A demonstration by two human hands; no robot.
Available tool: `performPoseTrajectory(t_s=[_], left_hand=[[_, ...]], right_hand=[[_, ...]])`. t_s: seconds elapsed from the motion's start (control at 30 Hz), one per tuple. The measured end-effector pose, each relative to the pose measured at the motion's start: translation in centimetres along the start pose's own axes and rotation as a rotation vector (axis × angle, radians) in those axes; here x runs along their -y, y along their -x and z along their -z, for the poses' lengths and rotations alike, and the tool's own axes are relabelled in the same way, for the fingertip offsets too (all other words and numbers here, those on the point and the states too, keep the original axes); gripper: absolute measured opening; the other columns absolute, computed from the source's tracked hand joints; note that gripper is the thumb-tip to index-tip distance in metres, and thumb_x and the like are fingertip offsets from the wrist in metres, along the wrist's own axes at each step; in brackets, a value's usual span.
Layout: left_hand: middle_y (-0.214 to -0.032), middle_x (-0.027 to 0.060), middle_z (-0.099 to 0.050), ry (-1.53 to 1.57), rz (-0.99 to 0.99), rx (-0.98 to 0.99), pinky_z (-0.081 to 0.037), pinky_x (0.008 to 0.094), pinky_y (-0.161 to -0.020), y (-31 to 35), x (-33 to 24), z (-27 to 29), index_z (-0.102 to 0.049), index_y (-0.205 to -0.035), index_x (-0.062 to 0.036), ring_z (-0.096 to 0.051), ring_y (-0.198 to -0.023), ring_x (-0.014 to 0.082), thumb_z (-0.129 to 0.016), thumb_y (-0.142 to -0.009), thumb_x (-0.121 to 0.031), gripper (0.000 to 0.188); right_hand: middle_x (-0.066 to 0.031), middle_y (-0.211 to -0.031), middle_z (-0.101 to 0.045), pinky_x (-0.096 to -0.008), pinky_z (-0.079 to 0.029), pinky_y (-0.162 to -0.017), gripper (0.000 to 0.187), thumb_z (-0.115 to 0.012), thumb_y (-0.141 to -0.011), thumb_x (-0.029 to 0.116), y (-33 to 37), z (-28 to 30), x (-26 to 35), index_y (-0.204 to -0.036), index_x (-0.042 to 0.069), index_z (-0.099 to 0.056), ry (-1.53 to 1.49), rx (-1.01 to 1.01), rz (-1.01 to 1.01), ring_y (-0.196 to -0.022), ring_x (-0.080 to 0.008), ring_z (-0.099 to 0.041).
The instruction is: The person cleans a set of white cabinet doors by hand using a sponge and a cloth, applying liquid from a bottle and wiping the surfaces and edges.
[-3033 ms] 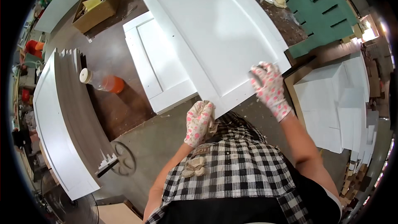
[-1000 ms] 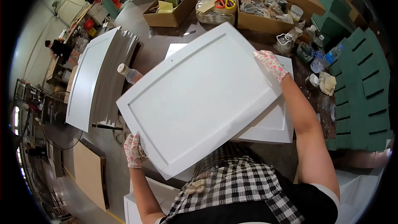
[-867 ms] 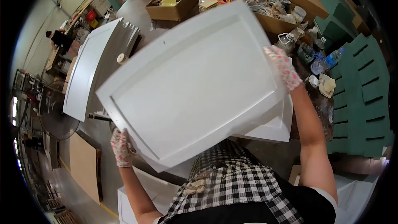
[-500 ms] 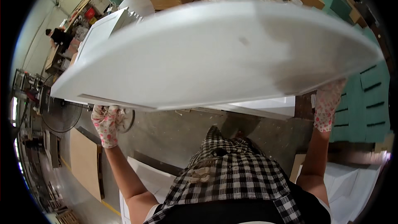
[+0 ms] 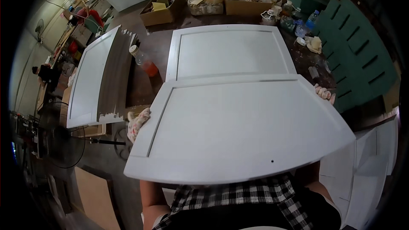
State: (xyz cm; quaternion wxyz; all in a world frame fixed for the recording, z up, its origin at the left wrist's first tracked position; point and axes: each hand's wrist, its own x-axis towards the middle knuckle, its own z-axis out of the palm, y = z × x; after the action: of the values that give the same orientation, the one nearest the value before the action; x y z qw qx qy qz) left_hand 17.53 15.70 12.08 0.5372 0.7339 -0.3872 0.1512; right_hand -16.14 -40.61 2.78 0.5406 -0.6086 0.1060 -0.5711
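A white cabinet door panel (image 5: 230,123) with a recessed face and a small dark hole near its near edge lies between my hands, in front of my body. My left hand (image 5: 139,124), in a floral glove, grips its left edge. At the right edge, the gloved fingers of my right hand (image 5: 324,93) are curled round the rim; the rest of that hand is hidden by the panel. The far edge overlaps a second white door panel (image 5: 230,53) lying on the dark worktable (image 5: 147,87).
More white panels are stacked (image 5: 91,76) at the left, beside a bottle of orange liquid (image 5: 145,61). Cardboard boxes (image 5: 247,8) and plastic bottles (image 5: 300,27) line the table's back. A green slotted rack (image 5: 362,47) stands right; a fan (image 5: 61,134) stands left. People work far left.
The panel, raised and tilted close in front of me before, has come down with its recessed face up. My hands have moved forward with it, and the second panel has come into view.
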Motion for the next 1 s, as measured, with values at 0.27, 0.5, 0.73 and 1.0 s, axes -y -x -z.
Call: performPoseTrajectory(t_s=[0.27, 0.5, 0.73, 1.0], left_hand=[[-0.119, 0.0110, -0.058, -0.527, -0.292, 0.033, -0.045, 0.0328, -0.094, -3.5, -1.9, -0.8, -0.053, -0.121, 0.0023, -0.057, -0.107, 0.0182, -0.050, -0.096, -0.033, 0.044], [-0.078, -0.0018, -0.058, 0.019, 0.340, -0.145, -0.043, 0.0180, -0.060, -13.2, -6.0, -2.4, -0.062, -0.109, -0.0009, -0.051, -0.067, 0.0045, -0.068, -0.085, -0.013, 0.028], [-0.089, -0.0002, -0.065, -0.121, 0.700, 0.017, -0.044, 0.0173, -0.059, -21.7, 1.5, -9.9, -0.062, -0.118, 0.0040, -0.054, -0.070, 0.0026, -0.072, -0.086, -0.014, 0.038], [-0.089, 0.0012, -0.068, -0.326, 0.891, 0.153, -0.048, 0.0210, -0.062, -21.2, 7.7, -11.8, -0.067, -0.110, -0.0010, -0.059, -0.069, 0.0079, -0.070, -0.086, -0.015, 0.028]], right_hand=[[-0.0050, -0.078, -0.047, -0.0317, -0.040, -0.076, 0.025, -0.055, -0.091, 0.036, -3.3, 3.0, -1.9, -0.096, 0.011, -0.052, -0.551, 0.318, 0.088, -0.065, -0.0162, -0.043], [-0.0117, -0.102, -0.062, -0.0340, -0.043, -0.092, 0.034, -0.044, -0.099, 0.028, -11.3, -4.3, 1.4, -0.103, -0.001, -0.061, 1.178, -0.218, 0.372, -0.094, -0.0219, -0.057], [-0.0151, -0.130, -0.055, -0.0299, -0.038, -0.104, 0.047, -0.055, -0.095, 0.021, -15.9, -8.0, -4.0, -0.133, -0.006, -0.048, 0.404, 0.191, -0.357, -0.121, -0.0196, -0.051], [-0.0170, -0.134, -0.053, -0.0340, -0.035, -0.107, 0.049, -0.057, -0.092, 0.023, -15.1, -10.5, -7.6, -0.133, -0.003, -0.049, 0.769, 0.445, -0.639, -0.127, -0.0260, -0.048]])
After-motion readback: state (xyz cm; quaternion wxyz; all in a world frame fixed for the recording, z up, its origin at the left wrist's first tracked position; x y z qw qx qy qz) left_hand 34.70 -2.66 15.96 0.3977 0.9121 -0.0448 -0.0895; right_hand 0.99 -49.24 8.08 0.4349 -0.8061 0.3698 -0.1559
